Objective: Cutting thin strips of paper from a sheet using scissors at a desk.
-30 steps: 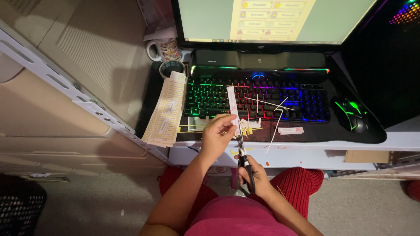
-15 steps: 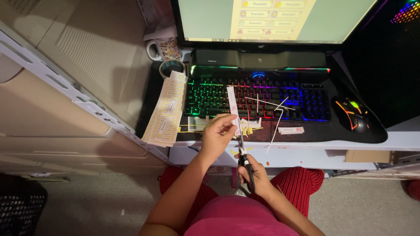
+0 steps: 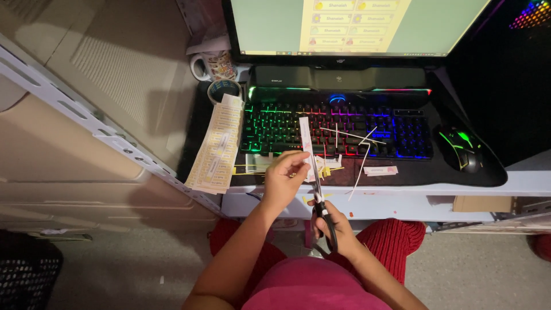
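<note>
We are gripping black-handled scissors [image 3: 320, 201] in our right hand [image 3: 336, 227], just in front of the keyboard [image 3: 336, 129]. Our left hand [image 3: 285, 179] is pinching a paper strip [image 3: 306, 143] that is standing up over the keyboard's front edge, blades touching it.

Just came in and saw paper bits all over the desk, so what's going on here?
A person seated at the desk is cutting a narrow paper strip. The left hand pinches it upright while the right hand works black-handled scissors along it. Thin offcuts lie across the lit keyboard, and a sheet of labels rests left of it.
</note>
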